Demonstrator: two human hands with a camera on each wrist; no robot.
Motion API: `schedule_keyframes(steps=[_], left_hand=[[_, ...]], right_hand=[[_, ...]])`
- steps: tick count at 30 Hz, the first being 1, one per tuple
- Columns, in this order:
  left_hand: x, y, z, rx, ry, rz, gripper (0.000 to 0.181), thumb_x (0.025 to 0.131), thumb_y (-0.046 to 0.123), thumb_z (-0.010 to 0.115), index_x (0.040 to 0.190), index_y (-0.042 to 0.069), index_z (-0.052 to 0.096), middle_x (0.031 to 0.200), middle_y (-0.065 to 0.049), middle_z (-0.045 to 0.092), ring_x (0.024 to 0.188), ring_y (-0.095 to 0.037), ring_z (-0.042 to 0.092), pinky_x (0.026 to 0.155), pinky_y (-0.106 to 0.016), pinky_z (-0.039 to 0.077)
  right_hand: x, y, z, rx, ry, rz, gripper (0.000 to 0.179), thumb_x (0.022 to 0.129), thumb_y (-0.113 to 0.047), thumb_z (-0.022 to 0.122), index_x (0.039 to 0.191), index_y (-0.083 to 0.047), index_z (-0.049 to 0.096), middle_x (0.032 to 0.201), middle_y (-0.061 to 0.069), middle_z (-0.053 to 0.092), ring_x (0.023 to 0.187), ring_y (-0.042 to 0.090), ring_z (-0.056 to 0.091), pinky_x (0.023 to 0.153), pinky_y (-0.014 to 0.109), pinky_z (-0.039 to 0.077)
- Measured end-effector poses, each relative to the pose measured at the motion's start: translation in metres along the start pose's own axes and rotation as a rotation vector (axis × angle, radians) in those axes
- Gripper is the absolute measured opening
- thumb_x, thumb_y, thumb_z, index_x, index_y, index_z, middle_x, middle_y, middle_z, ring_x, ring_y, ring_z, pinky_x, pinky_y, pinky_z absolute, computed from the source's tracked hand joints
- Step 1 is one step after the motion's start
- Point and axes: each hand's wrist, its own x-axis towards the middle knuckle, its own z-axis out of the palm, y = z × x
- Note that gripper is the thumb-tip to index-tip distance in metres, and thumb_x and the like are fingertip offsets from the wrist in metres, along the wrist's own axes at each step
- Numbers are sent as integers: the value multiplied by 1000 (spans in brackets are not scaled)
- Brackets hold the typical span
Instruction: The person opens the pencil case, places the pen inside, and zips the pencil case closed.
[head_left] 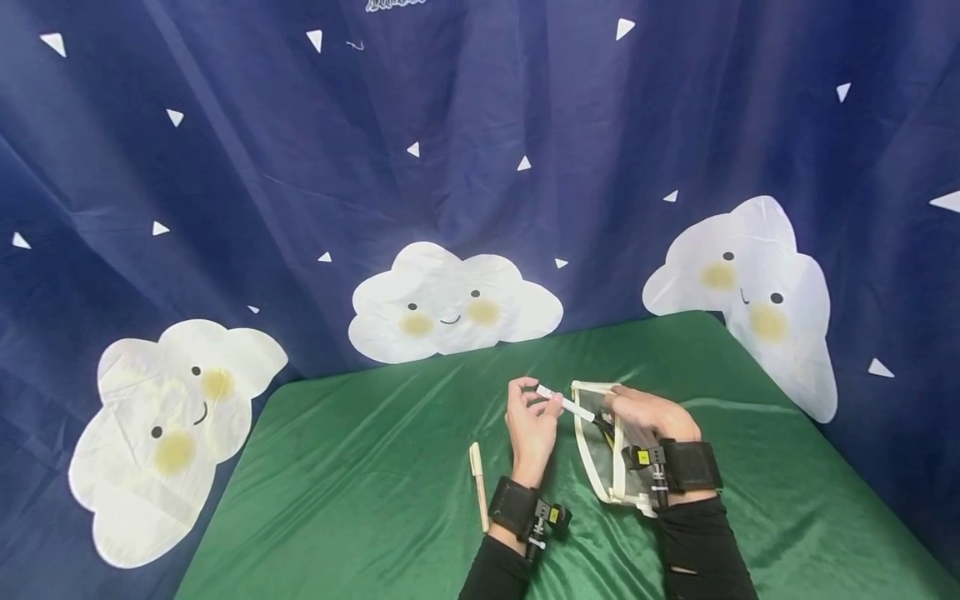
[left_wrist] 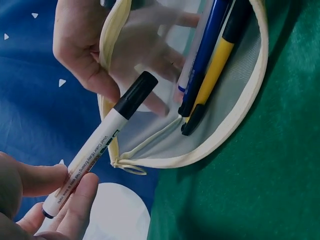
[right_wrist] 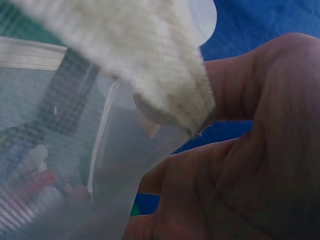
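Observation:
My left hand (head_left: 531, 429) pinches a white marker (left_wrist: 90, 155) with a black cap near its lower end. The capped end points into the mouth of a see-through mesh pencil pouch (head_left: 600, 479) with cream edging. With thumb and fingers on either side of its edge, my right hand (head_left: 652, 412) grips the pouch and holds it open. Inside the pouch lie a blue pen (left_wrist: 205, 55), a yellow pen with black ends (left_wrist: 215, 75) and a paler pen. The right wrist view shows the cream edge (right_wrist: 165, 65) pinched close up, with blurred pens behind the mesh.
A beige capped pen (head_left: 480, 487) lies on the green cloth (head_left: 360, 467) left of my left forearm. Behind the table hangs a dark blue curtain (head_left: 480, 108) with smiling clouds and white triangles. Each wrist wears a black strap with a small camera.

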Motion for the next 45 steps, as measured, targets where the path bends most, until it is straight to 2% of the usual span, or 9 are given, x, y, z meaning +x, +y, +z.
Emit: schedule_keyframes(steps=[7,15,22,28,34,35,40,41,45], left_hand=[[-4,-1,6,6,-4,-27,35,88,5,76,114,13,55,97,-14,69,83,-21,78,66,-28,60],[-7,-5,13,45,-20,-36,35,85,6,79,110,8,54,93,-13,71,79,-19,78,62,-21,56],[-10,-5,20,72,-29,-45,34,85,10,81,103,11,52,88,-8,72,75,-17,78,59,-20,54],[-13,-8,26,-23,-54,-74,34,84,4,80,102,7,51,88,-14,72,77,-22,78,62,-26,61],[-13,-9,29,-71,-77,-71,33,85,1,79,102,2,50,85,-18,72,78,-28,78,65,-34,63],[-13,-10,29,-71,-76,-73,34,84,2,79,102,2,50,85,-18,73,77,-29,78,65,-35,63],[-14,-13,30,-89,-89,-90,34,84,0,79,101,1,50,83,-22,73,75,-32,78,66,-39,63],[-14,-14,31,-90,-90,-91,33,84,0,79,101,1,50,83,-23,73,75,-31,78,66,-39,63],[-13,-16,34,-113,-90,-90,34,84,-1,79,102,0,50,84,-25,73,77,-34,78,67,-38,63]], right_hand=[[1,0,0,-11,5,-17,57,99,-35,36,143,-1,45,152,29,43,138,47,44,109,57,42],[2,2,1,15,-21,-10,74,100,-36,35,159,5,17,165,31,20,152,51,23,120,62,29],[5,-2,0,-2,-7,-35,55,99,-31,37,144,0,43,136,27,53,121,40,56,96,49,49],[3,-3,2,-7,-15,-4,70,101,-36,34,158,4,24,162,32,28,148,51,31,116,61,35],[1,-4,0,27,-27,24,73,101,-39,33,160,2,19,162,31,26,145,50,34,111,60,39],[2,-3,0,29,-26,30,74,100,-39,33,160,2,18,153,34,39,134,48,47,106,58,43],[3,-2,1,-20,-12,22,70,101,-38,33,158,1,25,147,32,48,129,46,53,102,56,45],[4,-2,1,-16,-13,25,67,100,-37,32,156,0,30,132,33,58,112,44,62,94,53,49],[3,-1,1,18,-18,29,63,102,-37,31,155,-2,32,136,34,55,115,45,61,95,52,49]])
